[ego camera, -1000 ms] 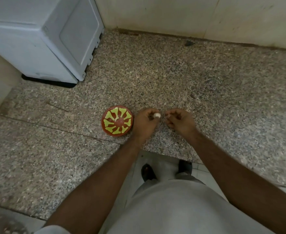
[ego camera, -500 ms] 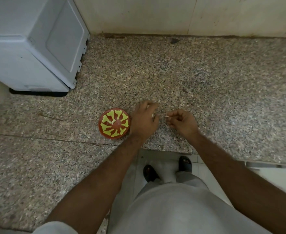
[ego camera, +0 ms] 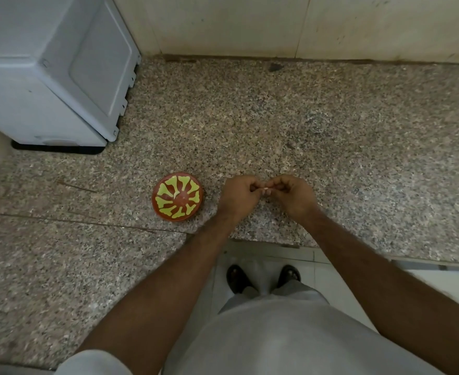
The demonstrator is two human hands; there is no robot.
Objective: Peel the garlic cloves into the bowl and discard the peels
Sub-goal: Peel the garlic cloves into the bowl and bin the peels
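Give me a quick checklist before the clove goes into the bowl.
1. Clove held: ok. Both hands, left hand and right hand, pinch a small pale clove between their fingertips.
2. Clove fully peeled: cannot tell, too small and mostly hidden by fingers.
3. Bowl within reach: ok. The bowl stands on the counter just left of the left hand.
4. Bowl upright and unobstructed: ok, nothing covers its opening.
5. Cloves already in the bowl: cannot tell; only its green pattern shows clearly.
6. Place for peels: cannot tell, no bin in view.
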